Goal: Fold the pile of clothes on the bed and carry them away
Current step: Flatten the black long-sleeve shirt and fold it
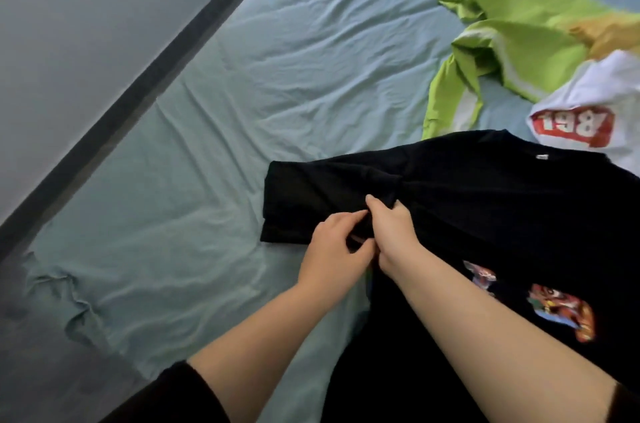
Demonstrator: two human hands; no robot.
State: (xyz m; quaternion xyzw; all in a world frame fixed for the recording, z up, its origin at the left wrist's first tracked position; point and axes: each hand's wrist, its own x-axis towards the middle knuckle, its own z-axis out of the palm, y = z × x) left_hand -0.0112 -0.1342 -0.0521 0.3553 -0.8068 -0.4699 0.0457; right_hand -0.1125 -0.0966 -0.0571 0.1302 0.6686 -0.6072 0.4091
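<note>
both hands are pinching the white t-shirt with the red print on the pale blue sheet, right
No. The head view shows the left hand and right hand pinching the black t-shirt with the colourful print on the pale blue sheet; the white t-shirt with the red print lies untouched.

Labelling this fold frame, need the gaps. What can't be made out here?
Head view only:
- black T-shirt: lower part runs off the bottom edge.
- white shirt: cut by the right edge, print incomplete.
- green garment: cut by the right edge, blurred, type unclear.
- left hand, right hand: grip partly hidden by black fabric.
</note>
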